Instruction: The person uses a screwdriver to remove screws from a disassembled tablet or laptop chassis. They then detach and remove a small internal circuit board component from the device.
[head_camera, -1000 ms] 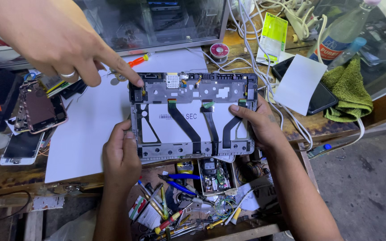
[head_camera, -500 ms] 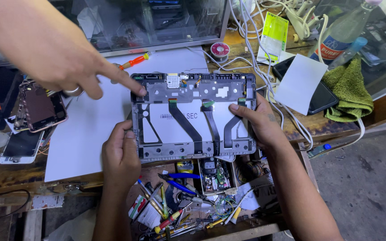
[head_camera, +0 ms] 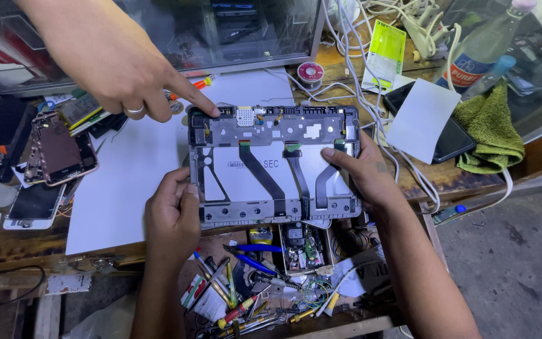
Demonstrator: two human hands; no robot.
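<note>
An opened tablet frame (head_camera: pixel 274 164) lies on the workbench, its inside up, with black flex cables running across a pale panel. My left hand (head_camera: pixel 172 216) grips its lower left edge. My right hand (head_camera: pixel 362 172) holds its right side, fingers resting on the panel near a flex cable. Another person's hand (head_camera: pixel 127 69), wearing a ring, reaches in from the upper left and points an index finger at the frame's top left corner.
A white sheet (head_camera: pixel 127 188) lies under the frame. Dismantled phones (head_camera: pixel 58 150) sit at left. An open drawer (head_camera: pixel 271 276) of tools and parts is below. White cables (head_camera: pixel 359 69), a green cloth (head_camera: pixel 487 129), a dark phone (head_camera: pixel 453 138) and a bottle (head_camera: pixel 487 47) are at right.
The other person's pointing finger has shifted along the frame's top left corner and their hand sits lower in view. My two hands keep the same hold on the frame.
</note>
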